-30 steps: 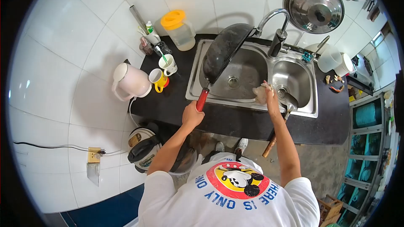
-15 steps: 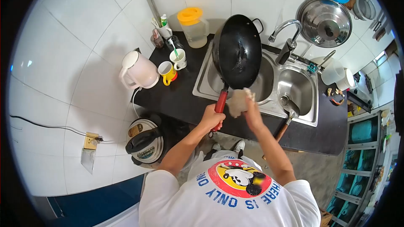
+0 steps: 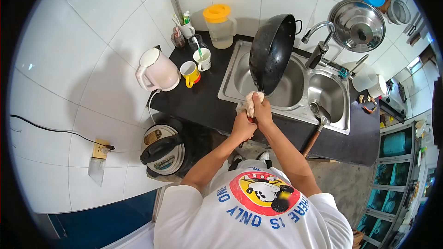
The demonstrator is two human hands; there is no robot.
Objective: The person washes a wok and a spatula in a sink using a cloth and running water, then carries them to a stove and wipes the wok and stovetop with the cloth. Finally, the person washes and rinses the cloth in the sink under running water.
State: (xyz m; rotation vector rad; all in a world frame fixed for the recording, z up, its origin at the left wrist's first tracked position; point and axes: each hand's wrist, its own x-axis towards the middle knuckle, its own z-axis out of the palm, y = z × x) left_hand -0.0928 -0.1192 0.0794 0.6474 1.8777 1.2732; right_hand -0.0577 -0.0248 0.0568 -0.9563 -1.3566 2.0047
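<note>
Wok (image 3: pixel 277 53) by its red handle (image 3: pixel 251 120), most of which is hidden: the left hand (image 3: pixel 243 127) has it in a closed grip. Just beyond, the right hand (image 3: pixel 262 110) has its grip closed on a pale cloth (image 3: pixel 253 105), bunched at the upper part of the handle. The pan is held tilted on its side above the left basin of the sink (image 3: pixel 227 93). Its long axis runs from the handle, at the sink's front edge, to a small loop (image 3: pixel 299 26) at the far end, pointing away from the person and slightly right. A ladle (image 3: pixel 314 138) has its head in the sink's right basin, its wooden end over the front edge. Behind the sink stands the tap (image 3: pixel 318 51). Left of the sink, on the dark table (image 3: pixel 198 106), are a jug (image 3: pixel 220 31), a white mug (image 3: pixel 204 61), a yellow mug (image 3: pixel 189 71) and a kettle (image 3: pixel 161 71).
</note>
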